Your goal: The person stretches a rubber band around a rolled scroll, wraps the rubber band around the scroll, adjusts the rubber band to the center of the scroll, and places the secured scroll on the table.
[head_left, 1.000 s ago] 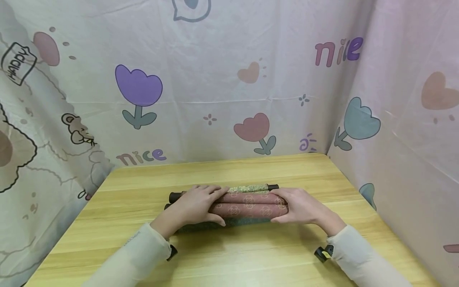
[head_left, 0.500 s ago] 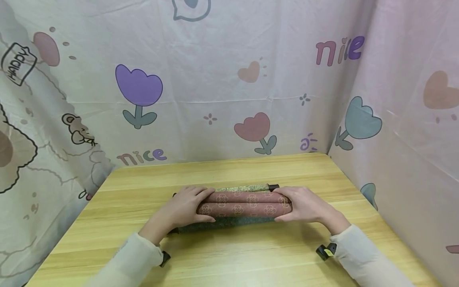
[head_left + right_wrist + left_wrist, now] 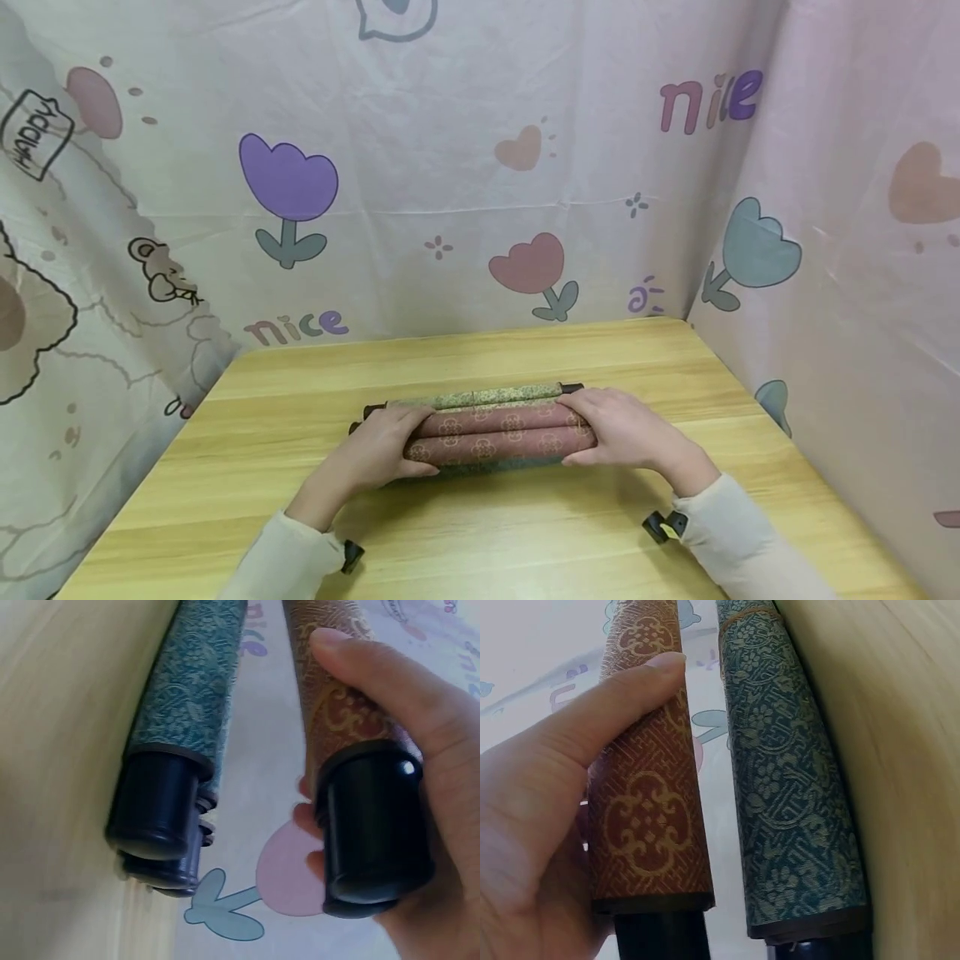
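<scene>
Both hands hold a red brocade hanging scroll, rolled from both ends into two parallel rolls with gold floral medallions. My left hand grips its left end, the thumb lying along the near side. My right hand grips its right end, where black knobs stick out in the right wrist view. Below the red scroll lies a teal patterned scroll on the table; a gap separates the two in both wrist views. A yellow-green scroll with dark knobs lies behind, partly covered.
The wooden table extends all round the scrolls. A printed white curtain hangs behind it and along both sides. Black wrist cameras sit under both sleeves.
My left hand has slid leftward to the end of the red scroll. The red scroll moved right a little, then back left, and is now slightly tilted; more of the yellow-green scroll shows.
</scene>
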